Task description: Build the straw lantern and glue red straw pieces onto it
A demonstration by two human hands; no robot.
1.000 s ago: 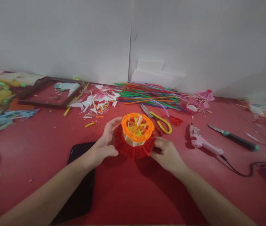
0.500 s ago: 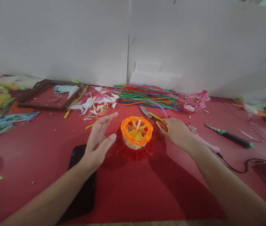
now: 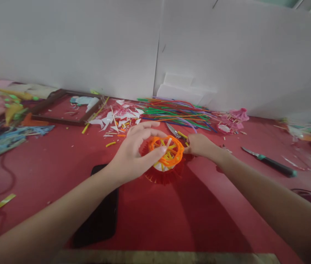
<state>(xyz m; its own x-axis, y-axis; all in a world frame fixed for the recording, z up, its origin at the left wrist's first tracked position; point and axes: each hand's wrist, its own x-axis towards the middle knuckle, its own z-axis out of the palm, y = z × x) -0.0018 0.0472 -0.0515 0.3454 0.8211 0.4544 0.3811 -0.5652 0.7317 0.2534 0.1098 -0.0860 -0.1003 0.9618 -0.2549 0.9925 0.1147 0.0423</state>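
An orange wheel-shaped craft [image 3: 177, 158] with yellow spokes, a pale upright stick [image 3: 169, 142] at its centre and a red fringed base [image 3: 163, 178] stands before me. My left hand [image 3: 133, 150] reaches over its left side, fingers apart, thumb and forefinger close around the stick; a firm grip does not show. My right hand [image 3: 198, 144] is curled at the ring's right edge, its fingertips beside or touching the rim. Just behind lie scissors [image 3: 173, 130], their yellow handles mostly covered by that hand. What its fingers hold, if anything, is hidden.
A black phone [image 3: 100, 220] lies under my left forearm. Colourful pipe-cleaner-like stems [image 3: 172, 113] and white scraps [image 3: 108, 121] lie at the back. A craft knife [image 3: 276, 165] is at right, a brown frame [image 3: 56, 120] at left. A white wall stands behind.
My left hand has moved right, from beside the craft to over its ring. My right hand has shifted left, from the scissors' handle toward the ring's edge. The view has turned slightly left.
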